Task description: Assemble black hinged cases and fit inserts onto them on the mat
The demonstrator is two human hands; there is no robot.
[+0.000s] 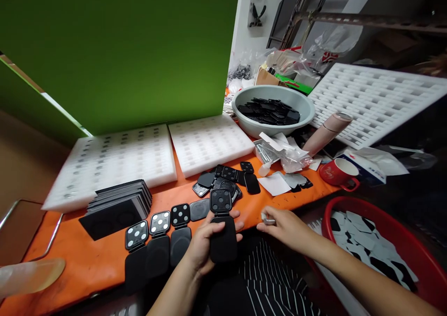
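Note:
In my left hand lies a black hinged two-panel case, opened out flat. Its upper panel shows several round recesses, and the lower one is plain. My right hand, to the right at the table's front edge, has its fingers closed around a small silvery piece, mostly hidden by the fingers. Left of my left hand, several similar hinged cases stand in a row, one with white dots on its upper panel. Behind them is a loose pile of black panels.
White foam trays line the back of the orange table. A stack of black cards stands left. Toward the right are a grey basin of black parts, a pink bottle, a red mug and a red tub.

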